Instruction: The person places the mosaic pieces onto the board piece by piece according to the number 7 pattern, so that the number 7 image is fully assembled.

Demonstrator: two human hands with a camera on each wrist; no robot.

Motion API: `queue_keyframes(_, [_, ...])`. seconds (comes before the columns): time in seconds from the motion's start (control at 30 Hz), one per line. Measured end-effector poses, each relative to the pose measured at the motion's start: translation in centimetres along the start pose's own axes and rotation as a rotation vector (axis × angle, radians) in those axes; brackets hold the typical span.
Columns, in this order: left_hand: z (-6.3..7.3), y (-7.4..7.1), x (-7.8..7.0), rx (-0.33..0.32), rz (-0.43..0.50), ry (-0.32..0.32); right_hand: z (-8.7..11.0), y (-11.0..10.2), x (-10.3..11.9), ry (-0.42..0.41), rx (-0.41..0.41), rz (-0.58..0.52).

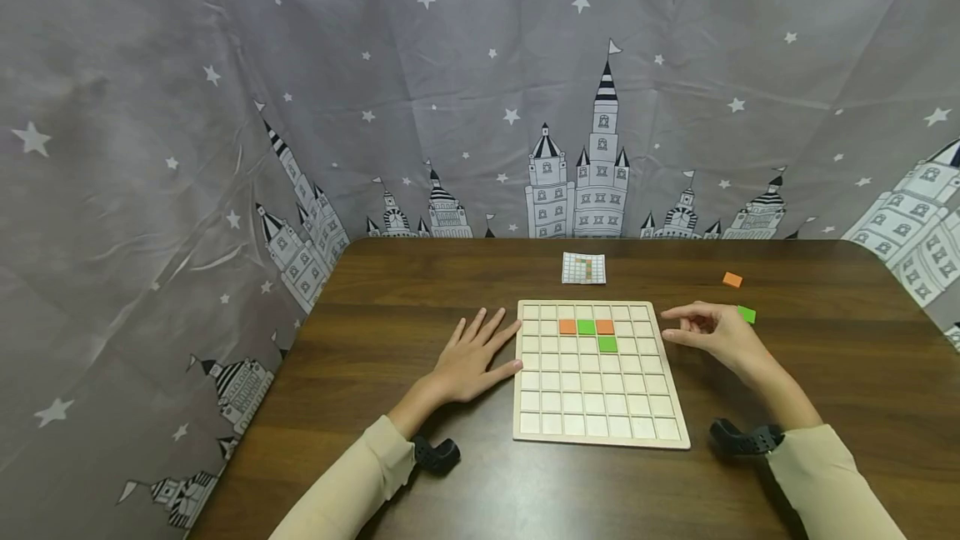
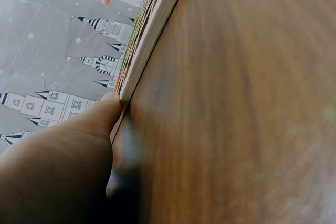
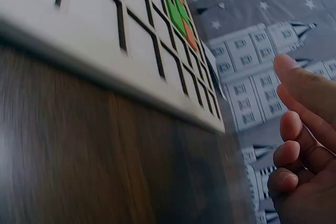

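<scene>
A pale wooden grid board (image 1: 557,380) lies flat on the table. In its upper rows sit an orange tile (image 1: 567,327), a green tile (image 1: 586,327) and another orange tile (image 1: 604,327) side by side, with a second green tile (image 1: 607,344) under the right one. My left hand (image 1: 471,363) rests on the table with fingers spread, its thumb and fingertips touching the board's left edge. Just right of the board, my right hand (image 1: 720,338) hovers with thumb and index finger apart and the other fingers curled loosely; nothing shows between them.
A small printed card (image 1: 583,268) with a coloured grid pattern lies beyond the board. Loose on the brown table (image 1: 390,315) at the right are an orange tile (image 1: 732,279) and a green tile (image 1: 746,314), the latter just behind my right hand. A grey castle-print curtain (image 1: 450,90) hangs behind.
</scene>
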State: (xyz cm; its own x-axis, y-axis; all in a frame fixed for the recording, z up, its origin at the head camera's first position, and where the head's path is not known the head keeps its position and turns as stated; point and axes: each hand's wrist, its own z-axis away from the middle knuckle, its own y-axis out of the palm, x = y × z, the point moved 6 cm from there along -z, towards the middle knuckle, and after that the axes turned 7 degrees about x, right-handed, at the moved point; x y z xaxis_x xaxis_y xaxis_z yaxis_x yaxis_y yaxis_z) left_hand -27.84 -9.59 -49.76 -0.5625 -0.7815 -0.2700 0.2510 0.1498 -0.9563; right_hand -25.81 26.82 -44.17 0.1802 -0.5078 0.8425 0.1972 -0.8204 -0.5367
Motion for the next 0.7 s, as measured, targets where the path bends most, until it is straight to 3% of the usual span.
queue_keyframes(0.4, [0.0,-0.1,-0.1,-0.008,0.022,0.012,4.0,-4.7,-2.4,0.040,-0.085,0.054])
queue_keyframes(0.7, [0.2,-0.4,-0.4,-0.002,0.018,0.012,5.9,-6.9,-4.8,0.094,-0.130,0.090])
